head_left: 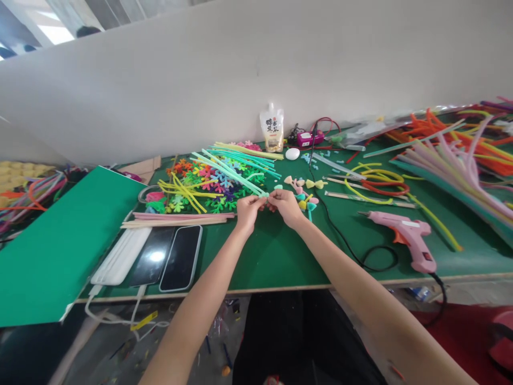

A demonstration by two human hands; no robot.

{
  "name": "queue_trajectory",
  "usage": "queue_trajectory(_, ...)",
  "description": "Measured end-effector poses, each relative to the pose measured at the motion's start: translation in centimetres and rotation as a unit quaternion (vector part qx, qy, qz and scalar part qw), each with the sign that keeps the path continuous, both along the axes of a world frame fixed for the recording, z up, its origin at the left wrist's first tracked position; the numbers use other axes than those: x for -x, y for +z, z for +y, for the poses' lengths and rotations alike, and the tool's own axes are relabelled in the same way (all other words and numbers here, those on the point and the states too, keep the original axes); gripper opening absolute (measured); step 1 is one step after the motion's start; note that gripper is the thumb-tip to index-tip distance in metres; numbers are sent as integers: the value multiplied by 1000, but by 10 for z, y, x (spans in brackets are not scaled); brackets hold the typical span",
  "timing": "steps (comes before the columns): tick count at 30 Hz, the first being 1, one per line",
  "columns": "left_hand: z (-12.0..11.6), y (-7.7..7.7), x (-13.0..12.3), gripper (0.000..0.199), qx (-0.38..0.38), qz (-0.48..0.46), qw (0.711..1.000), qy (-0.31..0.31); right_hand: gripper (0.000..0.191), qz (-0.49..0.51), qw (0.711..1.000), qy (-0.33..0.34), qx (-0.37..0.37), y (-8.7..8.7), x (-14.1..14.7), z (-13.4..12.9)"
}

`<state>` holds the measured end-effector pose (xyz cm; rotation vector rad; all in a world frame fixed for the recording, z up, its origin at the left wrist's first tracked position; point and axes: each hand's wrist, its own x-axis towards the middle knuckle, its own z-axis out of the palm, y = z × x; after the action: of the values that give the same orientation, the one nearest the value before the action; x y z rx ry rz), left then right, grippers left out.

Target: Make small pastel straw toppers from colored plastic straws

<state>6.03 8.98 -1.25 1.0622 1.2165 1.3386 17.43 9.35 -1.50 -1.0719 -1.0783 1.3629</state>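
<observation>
Above the green table (pixel 276 262), my left hand (pixel 248 209) and my right hand (pixel 285 205) meet, fingertips close together. Both hands pinch a small mint-green fuzzy piece (pixel 264 195) between them. Its exact shape is mostly covered by the fingers. Long mint-green pipe cleaners (pixel 232 174) reach toward the fingertips from the upper left; whether they join the held piece is hard to see. Just right of my right hand lie small fuzzy bows (pixel 316 184) in yellow, pink and teal. A colourful pile of snowflake-shaped pieces (pixel 224 183) lies beyond my left hand.
A pink glue gun (pixel 406 235) with a black cord lies at right. Two phones (pixel 181 259) and a white power bank (pixel 120 256) sit at left beside a green board (pixel 72 240). A pouch (pixel 272 128) stands by the wall. Pipe cleaner bundles (pixel 460 171) lie far right.
</observation>
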Motion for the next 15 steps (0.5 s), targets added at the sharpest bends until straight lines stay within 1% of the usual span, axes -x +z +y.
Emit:
queue_trajectory(6, 0, 2, -1, 18, 4, -30, 1000, 4, 10, 43, 999, 4, 31, 4, 1, 0)
queue_trajectory(10, 1, 2, -1, 17, 10, -53, 999, 6, 9, 61, 997, 19, 53, 6, -1, 2)
queue_trajectory(15, 1, 3, -1, 20, 26, -74, 997, 3, 12, 62, 997, 15, 49, 5, -3, 4)
